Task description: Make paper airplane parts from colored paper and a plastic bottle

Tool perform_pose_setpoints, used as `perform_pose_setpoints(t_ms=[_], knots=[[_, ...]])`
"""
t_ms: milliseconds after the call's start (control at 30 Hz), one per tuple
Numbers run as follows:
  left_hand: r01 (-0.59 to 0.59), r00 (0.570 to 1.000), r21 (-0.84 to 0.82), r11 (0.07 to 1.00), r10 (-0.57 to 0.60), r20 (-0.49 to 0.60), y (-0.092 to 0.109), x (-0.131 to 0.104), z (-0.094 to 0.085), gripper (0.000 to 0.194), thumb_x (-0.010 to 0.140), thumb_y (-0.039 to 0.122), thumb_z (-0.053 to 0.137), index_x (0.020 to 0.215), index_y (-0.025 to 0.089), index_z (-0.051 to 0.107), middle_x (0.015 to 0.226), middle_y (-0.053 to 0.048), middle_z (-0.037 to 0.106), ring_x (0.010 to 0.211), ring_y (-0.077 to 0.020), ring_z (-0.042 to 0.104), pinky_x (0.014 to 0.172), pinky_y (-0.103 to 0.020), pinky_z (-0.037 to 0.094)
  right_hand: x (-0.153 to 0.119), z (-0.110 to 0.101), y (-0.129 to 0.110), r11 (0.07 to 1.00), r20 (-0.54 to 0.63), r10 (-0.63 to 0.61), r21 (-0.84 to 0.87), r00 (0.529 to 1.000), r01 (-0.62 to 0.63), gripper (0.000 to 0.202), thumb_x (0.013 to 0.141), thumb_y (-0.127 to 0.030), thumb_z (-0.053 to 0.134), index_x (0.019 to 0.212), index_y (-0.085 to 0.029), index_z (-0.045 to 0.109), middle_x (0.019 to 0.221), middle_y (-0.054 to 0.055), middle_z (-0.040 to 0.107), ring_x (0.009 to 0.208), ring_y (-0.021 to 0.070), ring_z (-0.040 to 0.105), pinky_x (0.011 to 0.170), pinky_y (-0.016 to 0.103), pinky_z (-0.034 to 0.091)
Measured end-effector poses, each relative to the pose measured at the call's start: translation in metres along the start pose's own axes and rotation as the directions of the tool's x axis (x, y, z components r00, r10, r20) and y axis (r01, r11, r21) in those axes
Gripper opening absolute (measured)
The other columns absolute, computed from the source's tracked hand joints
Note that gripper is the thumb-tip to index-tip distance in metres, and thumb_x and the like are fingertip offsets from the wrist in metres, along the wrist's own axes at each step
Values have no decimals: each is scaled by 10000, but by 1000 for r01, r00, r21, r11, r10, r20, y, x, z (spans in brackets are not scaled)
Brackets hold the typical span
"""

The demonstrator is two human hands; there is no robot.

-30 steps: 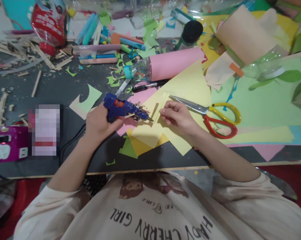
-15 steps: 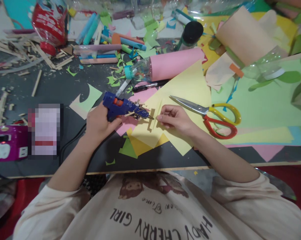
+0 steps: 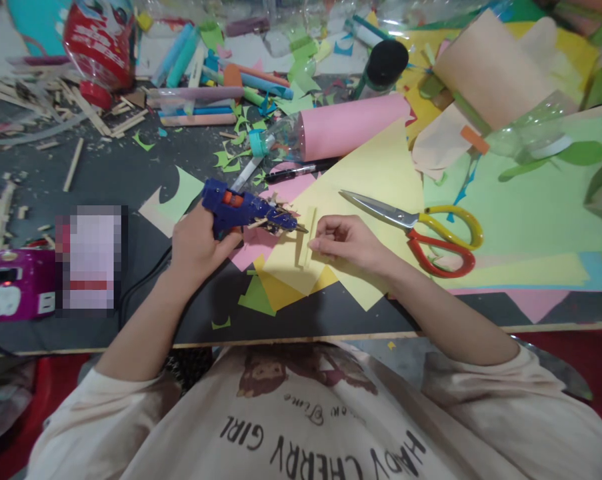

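My left hand [image 3: 198,243] is wrapped round a blue glue gun [image 3: 235,208], whose tip points right and has wood bits stuck around it. Between the fingertips of my right hand [image 3: 341,240] is a narrow folded strip of yellow paper [image 3: 308,237], held upright just right of the gun's tip. Whether tip and strip touch is too small to tell. Below them lies a large yellow sheet [image 3: 375,170] with other coloured sheets under it. Scissors [image 3: 411,223] with one yellow and one red handle rest open on the paper, right of my right hand.
A pink-wrapped bottle [image 3: 353,127] and a black pen [image 3: 298,171] lie beyond my hands. Wooden sticks [image 3: 88,113] and a red-labelled bottle [image 3: 99,50] are at the back left. A purple box [image 3: 18,287] sits left, and a beige roll [image 3: 491,67] back right.
The yellow strip has turned slightly in my right fingertips, which have shifted a little left and down along it. The glue gun has moved slightly left and up in my left hand.
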State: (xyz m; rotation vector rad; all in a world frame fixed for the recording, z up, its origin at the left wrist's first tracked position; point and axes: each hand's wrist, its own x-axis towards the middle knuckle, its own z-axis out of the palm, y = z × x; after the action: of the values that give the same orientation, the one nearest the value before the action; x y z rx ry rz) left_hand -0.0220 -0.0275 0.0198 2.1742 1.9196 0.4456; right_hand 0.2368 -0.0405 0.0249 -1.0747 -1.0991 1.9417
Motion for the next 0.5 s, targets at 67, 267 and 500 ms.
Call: perform_pose_setpoints(t_ms=[67,267,500], knots=[[-15,999,-6,1000,15,-30,-3,0,2,435,674,395,600,1056,201,530,883,-81,657,912,-333,670,782,-398,511,-1,0,0,1000,10,11,-17,1000,-10,373,655,-379,831,637,-161,530,466,-65,515,416,35,421,418,183,277],[-42,992,-31,999,38,-124,-8,0,5,378,672,391,610,996,219,518,816,-70,641,846,-319,667,707,-382,495,-3,2,-4,997,56,19,-80,998,-14,359,665,-374,820,630,-161,533,459,-77,489,412,38,409,425,197,289],[-43,977,-114,993,18,-213,-15,2,8,338,629,413,648,886,235,518,728,-47,597,751,-296,643,662,-376,473,-3,1,-8,980,76,39,-196,996,-23,380,648,-392,825,615,-165,521,487,-78,466,459,44,386,456,207,278]])
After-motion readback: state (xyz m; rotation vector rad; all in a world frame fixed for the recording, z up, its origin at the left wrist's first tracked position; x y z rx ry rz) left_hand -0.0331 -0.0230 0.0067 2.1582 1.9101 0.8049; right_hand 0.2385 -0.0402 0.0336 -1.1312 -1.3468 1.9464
